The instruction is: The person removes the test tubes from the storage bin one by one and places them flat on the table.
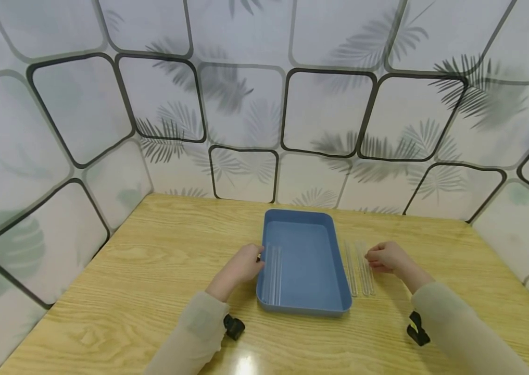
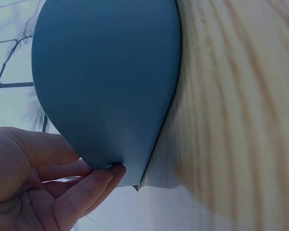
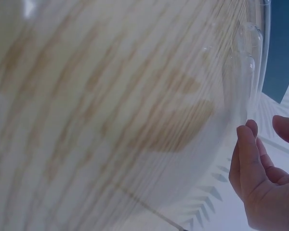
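The right hand (image 1: 388, 257) has thumb and fingers parted beside the clear tubes (image 1: 364, 279), on the table (image 1: 171, 265) right of the blue tray (image 1: 299, 312); contact I cannot tell. The left hand (image 1: 244, 262) pinches the tray's rim. The tubes seem light, stiff, slippery, maybe fragile, best taken gently at mid-length.

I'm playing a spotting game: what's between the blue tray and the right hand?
Clear tubes lie on the table between the blue tray and right hand; the head view shows it.
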`<state>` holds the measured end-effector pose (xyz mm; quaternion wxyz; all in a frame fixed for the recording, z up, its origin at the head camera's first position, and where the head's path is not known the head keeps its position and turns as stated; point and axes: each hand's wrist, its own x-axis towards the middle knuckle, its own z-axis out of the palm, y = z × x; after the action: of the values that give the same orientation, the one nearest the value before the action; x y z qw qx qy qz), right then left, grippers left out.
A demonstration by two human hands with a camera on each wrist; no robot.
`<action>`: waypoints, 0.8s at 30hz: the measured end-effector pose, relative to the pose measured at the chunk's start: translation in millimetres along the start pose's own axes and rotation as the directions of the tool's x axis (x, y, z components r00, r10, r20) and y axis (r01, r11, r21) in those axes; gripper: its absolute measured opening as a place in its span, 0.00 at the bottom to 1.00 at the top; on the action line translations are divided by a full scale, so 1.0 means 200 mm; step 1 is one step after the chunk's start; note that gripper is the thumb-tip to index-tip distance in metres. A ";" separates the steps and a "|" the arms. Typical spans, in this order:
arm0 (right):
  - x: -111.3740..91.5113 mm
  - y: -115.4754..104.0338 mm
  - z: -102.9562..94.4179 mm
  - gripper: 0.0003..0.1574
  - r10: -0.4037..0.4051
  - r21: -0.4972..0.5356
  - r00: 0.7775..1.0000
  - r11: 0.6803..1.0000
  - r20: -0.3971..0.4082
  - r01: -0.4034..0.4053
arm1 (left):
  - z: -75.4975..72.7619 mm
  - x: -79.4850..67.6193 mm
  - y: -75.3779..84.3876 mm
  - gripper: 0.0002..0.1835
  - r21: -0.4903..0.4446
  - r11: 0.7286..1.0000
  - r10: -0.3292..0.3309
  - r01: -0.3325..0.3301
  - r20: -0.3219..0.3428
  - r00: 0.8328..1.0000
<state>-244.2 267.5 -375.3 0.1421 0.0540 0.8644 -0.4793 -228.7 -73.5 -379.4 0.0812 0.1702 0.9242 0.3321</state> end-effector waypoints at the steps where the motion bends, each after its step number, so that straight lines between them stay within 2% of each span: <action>1: 0.00 0.00 0.00 0.19 -0.001 -0.004 1.000 1.000 -0.001 0.001 | 0.00 0.00 0.00 0.21 -0.002 1.000 0.002 -0.002 -0.001 1.000; 13: -0.01 -0.01 -0.01 0.21 -0.006 -0.037 1.000 0.999 0.001 0.006 | 0.00 0.00 0.00 0.21 -0.004 1.000 0.016 -0.016 -0.008 1.000; 24: -0.01 0.00 -0.02 0.20 -0.004 -0.001 1.000 1.000 -0.002 0.004 | 0.01 0.00 -0.01 0.22 -0.021 1.000 -0.006 0.006 0.000 1.000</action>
<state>-242.9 270.3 -373.3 0.1405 0.0526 0.8649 -0.4791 -229.2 -73.2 -381.6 0.0841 0.1667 0.9212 0.3414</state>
